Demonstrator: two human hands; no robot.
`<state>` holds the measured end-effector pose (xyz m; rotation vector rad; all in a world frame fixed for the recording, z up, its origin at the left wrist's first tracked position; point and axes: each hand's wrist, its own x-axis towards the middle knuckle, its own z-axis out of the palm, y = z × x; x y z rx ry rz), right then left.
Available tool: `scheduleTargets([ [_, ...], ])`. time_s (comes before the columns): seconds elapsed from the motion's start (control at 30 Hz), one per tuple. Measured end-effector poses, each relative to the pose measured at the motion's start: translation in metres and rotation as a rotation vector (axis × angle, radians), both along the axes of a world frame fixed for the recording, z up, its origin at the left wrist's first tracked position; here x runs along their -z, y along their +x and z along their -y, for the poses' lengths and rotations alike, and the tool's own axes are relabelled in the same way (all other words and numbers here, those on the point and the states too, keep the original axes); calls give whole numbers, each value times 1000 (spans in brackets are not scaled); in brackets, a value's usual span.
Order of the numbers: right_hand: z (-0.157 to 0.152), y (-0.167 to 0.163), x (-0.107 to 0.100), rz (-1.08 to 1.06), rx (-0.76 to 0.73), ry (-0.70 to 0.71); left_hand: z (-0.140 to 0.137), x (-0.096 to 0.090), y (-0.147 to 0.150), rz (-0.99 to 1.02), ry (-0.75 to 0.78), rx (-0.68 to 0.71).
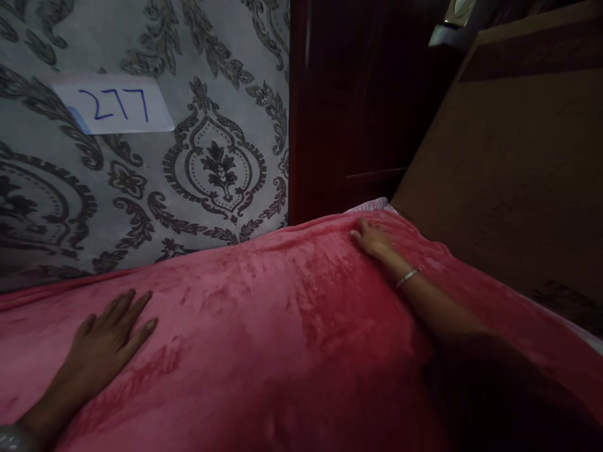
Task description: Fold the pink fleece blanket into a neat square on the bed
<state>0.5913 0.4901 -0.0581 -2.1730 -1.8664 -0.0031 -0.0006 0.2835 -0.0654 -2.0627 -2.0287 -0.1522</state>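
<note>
A plush pink-red blanket (264,326) is spread over a bed-like surface and fills the lower part of the head view. At the lower left, my left hand (106,339) lies flat on it, fingers spread. My right hand (373,238) rests on the blanket near its far edge, palm down with the fingers stretched out. Darker and lighter streaks mark the pile between the two hands. A little white striped cloth (372,204) shows past the blanket at the far corner.
Behind the blanket stands a wall with patterned wallpaper (221,163), and a paper marked 277 (115,105) is stuck on it. A dark red wooden panel (348,94) adjoins the wall. A large brown board or carton (518,169) leans along the right side.
</note>
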Motion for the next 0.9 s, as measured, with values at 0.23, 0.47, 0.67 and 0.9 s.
scheduleTargets([
  [0.23, 28, -32, 8, 125, -140, -195, 6, -13, 17, 45, -143, -33],
  [0.47, 78, -71, -12, 19, -163, -273, 23, -39, 48, 273, -186, -44],
  [0.67, 206, -102, 7, 63, -367, -230, 54, -41, 70, 295, -230, -50],
  [0.9, 316, -46, 32, 180, -317, -202, 186, -26, 77, 90, -386, 99],
])
